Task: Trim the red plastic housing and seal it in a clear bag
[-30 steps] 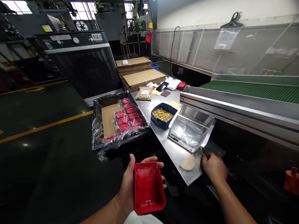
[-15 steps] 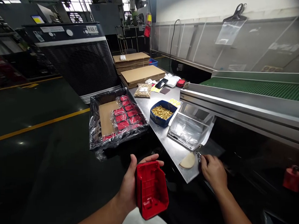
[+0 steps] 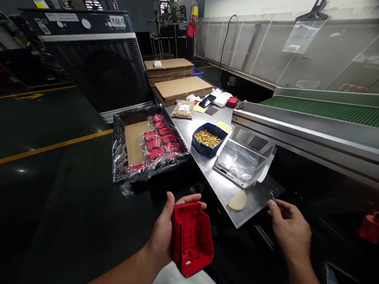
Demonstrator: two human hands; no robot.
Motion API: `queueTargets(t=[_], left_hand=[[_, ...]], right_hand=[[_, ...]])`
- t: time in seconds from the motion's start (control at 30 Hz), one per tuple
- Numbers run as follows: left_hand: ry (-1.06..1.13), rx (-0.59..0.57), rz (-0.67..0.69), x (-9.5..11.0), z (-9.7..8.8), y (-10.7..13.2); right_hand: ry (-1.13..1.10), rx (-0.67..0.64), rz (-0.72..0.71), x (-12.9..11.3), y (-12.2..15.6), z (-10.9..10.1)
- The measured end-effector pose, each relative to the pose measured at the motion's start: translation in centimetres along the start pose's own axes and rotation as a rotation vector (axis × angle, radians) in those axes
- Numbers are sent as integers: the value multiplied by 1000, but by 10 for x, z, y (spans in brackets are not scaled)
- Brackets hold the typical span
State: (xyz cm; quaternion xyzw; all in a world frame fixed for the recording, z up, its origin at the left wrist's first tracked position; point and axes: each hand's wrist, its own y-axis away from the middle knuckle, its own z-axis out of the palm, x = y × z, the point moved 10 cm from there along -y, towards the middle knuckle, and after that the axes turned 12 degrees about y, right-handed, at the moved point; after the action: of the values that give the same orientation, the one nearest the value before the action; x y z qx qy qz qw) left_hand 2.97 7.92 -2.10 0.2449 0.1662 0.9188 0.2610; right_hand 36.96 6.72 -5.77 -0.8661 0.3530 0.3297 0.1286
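Observation:
My left hand (image 3: pixel 162 231) is wrapped around a red plastic housing (image 3: pixel 192 239), its hollow side turned up and toward me. Ribs and a small slot show inside the shell. Off the table's right edge, my right hand (image 3: pixel 291 225) pinches a small, slim metal tool (image 3: pixel 271 195) between thumb and fingers; its tip points up, and its exact kind is too small to tell. A round cream-coloured pad (image 3: pixel 237 201) lies on the metal table's near corner, between the two hands and a little beyond them.
A black plastic-lined crate (image 3: pixel 117 155) holds several red parts at left. On the metal table (image 3: pixel 204 166) are a blue bin (image 3: pixel 204 150) of brass pieces, a tray of clear bags (image 3: pixel 239 161) and cardboard stacks (image 3: pixel 182 87). A green conveyor (image 3: pixel 331 111) runs along the right.
My right hand has moved right, away from the table corner, carrying the small metal tool with it. My left hand keeps the red housing in nearly the same place. The view has shifted slightly.

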Motion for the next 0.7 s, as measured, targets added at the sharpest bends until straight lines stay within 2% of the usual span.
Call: queueTargets(t=[0.03, 0.07, 0.17, 0.23, 0.3, 0.43, 0.7], left_hand=[[-19, 16, 1, 0, -1, 0], [-47, 34, 5, -1, -2, 1], [-146, 64, 33, -2, -2, 1], [-213, 74, 60, -2, -1, 0], [-267, 73, 80, -2, -1, -1], [-302, 56, 83, -3, -2, -1], [-276, 38, 65, -5, -4, 0]], right_hand=[[-137, -63, 33, -14, 18, -5], [-254, -176, 7, -36, 39, -4], [-485, -659, -137, -112, 118, 20], [-544, -884, -211, -147, 162, 35], [-546, -955, -219, -160, 182, 48], [-560, -1007, -102, -159, 192, 66], [-590, -1091, -65, -157, 201, 73]])
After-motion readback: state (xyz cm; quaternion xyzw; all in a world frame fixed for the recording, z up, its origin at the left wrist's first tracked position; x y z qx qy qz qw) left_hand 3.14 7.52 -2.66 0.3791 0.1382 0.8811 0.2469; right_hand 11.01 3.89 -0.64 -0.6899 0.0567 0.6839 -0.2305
